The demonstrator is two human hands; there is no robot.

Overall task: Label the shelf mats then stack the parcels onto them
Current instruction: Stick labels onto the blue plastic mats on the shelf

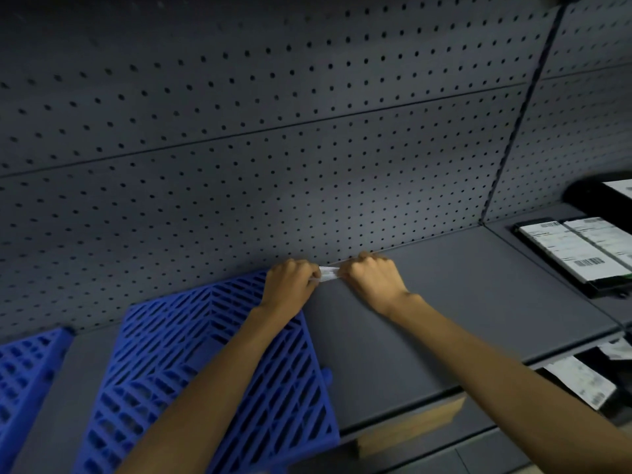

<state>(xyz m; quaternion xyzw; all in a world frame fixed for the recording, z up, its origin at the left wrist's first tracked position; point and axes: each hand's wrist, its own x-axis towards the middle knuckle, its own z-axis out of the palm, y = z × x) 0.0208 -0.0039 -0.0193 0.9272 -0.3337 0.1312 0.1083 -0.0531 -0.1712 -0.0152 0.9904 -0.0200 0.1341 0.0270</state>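
Note:
A blue slatted shelf mat [178, 364] lies on the grey shelf [444, 319], its far right corner under my left hand [290, 285]. A small white label strip [328, 273] is stretched between both hands near the shelf's back edge. My left hand pinches its left end and my right hand [372, 278] pinches its right end, fingers curled. A second blue mat [24, 371] shows at the far left. Black parcels with white shipping labels [574, 254] lie on the neighbouring shelf to the right.
A grey pegboard wall [273, 148] backs the shelf. A vertical upright [513, 131] divides the shelf bays. More labelled parcels [581, 381] sit on a lower shelf at the right, and a brown cardboard box [410, 425] shows beneath the shelf edge.

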